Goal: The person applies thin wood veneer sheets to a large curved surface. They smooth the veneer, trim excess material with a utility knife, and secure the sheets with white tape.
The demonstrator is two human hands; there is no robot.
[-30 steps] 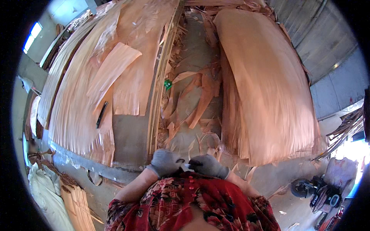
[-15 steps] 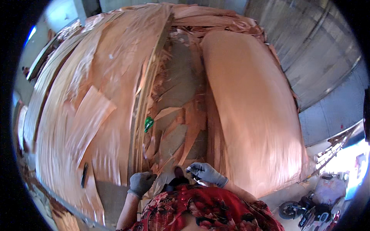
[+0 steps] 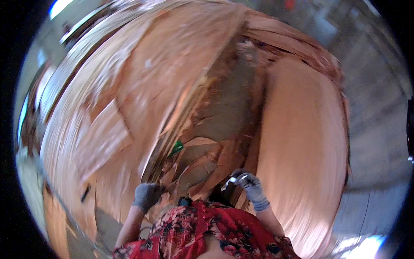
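blurred pale object (image 3: 230, 182) in right hand (image 3: 250, 186)

Big veneer stack (image 3: 302, 142) rt, small green tag (image 3: 176, 148) mid, grey concrete floor (image 3: 375, 129) far rt.

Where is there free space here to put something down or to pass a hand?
The broad smooth veneer stack on the right is bare on top. The gap between the two stacks is crowded with torn veneer scraps, where both grey-gloved hands, left hand and right hand, work.

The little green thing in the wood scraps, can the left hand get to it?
Probably yes. The green thing lies uncovered on the scraps, just ahead of the gloved left hand, with nothing between them.
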